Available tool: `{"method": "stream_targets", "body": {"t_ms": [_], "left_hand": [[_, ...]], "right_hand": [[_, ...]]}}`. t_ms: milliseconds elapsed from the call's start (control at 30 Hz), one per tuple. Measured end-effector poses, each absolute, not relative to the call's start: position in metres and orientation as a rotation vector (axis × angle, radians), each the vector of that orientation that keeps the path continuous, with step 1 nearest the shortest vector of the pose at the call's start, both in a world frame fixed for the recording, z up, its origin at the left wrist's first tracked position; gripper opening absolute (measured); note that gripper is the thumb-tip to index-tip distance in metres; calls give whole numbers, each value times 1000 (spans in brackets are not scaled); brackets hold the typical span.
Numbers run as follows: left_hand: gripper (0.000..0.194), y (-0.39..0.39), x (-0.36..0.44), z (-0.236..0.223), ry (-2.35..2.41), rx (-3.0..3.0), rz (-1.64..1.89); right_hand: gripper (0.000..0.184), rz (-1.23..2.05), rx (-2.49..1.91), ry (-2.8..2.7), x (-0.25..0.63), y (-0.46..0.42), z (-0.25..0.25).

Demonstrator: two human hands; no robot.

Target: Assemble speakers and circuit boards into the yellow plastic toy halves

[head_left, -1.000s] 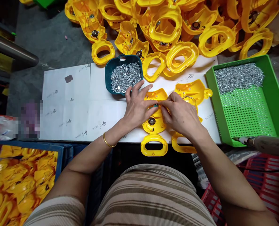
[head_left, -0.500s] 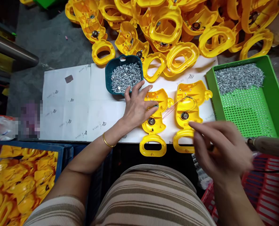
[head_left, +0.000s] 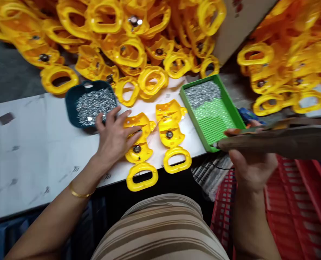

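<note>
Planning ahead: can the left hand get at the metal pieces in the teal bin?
Likely yes: the left hand is beside the teal bin, and most of the metal pieces lie uncovered. Its thumb and forefinger, though, are at a yellow shell.

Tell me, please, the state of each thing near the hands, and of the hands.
Left hand: half spread, thumb and forefinger at the left shell.
Right hand: wrapped around the dark tool.
Left shell: inner side up.
Right shell: inner side up, untouched.
Dark bowl: holding many metal pieces.
Green tray: partly filled, metal heap at its far end.
</note>
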State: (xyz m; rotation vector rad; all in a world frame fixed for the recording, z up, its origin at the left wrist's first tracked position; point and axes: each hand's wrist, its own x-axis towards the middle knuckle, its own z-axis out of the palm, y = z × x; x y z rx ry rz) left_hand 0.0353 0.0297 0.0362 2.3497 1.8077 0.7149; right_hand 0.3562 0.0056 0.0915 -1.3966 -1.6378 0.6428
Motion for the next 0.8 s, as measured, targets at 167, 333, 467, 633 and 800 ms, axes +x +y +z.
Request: {"method": "stream_targets", "body": {"t_ms": [167,333,467,633,800], "left_hand": [[32,27,42,35,1818,2269,643],[27,26,41,35,1745,2222,736],[32,27,41,35,1773,2207,668],[40,27,40,34,1810,2223,591],[36,27,39,32,1812,2192,596]], "right_hand": [[38,704,-1293,-1489,368,23,109],[41,561,-1293,-1329,360,55,112],[35,426,-1301,-1311,366,83,93],[45,297,-1428,-1397,376,106,68],[47,210,-1571,-1380,379,116,51]]}}
